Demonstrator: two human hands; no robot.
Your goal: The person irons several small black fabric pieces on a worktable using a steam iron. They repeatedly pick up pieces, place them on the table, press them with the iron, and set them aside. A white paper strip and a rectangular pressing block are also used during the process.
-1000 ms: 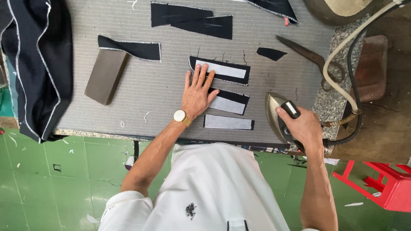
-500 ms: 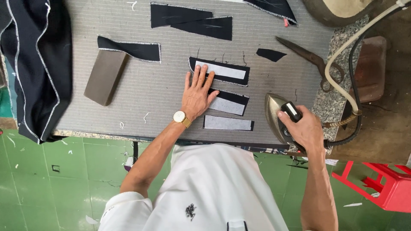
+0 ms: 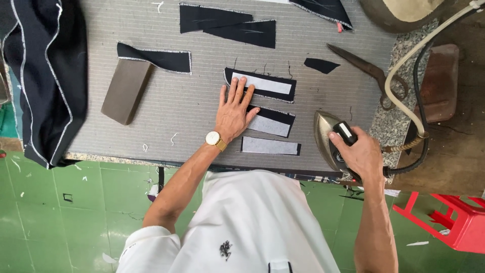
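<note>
Green floor tiles lay below a grey striped padded counter [image 3: 166,101] where dark fabric pieces were being pressed. On it, the left hand [image 3: 233,108] rested flat with its fingers spread, fingertips on the end of the upper black fabric strip with a white interfacing patch [image 3: 262,84], the palm just beside the middle black-and-white strip [image 3: 270,122]. A third strip, nearly all white [image 3: 270,146], lay nearest the counter's front edge, clear of both hands. The right hand [image 3: 358,154] was closed around the black handle of a metal steam iron [image 3: 326,137], which sat at the counter's right end, near the strips but not on them; a cream hose and black cable [image 3: 404,76] ran up from it.

By the look of it, the step in hand was fusing the interfacing to the strips, with the left hand steadying them. The next move would seem to call for bringing the iron over a strip while the flat hand drew clear of the hot sole.

Further off lay a brown rectangular block [image 3: 124,91], dark metal shears [image 3: 369,68], more black cut pieces [image 3: 227,25] and a dark garment with white-stitched edges [image 3: 43,76].
</note>
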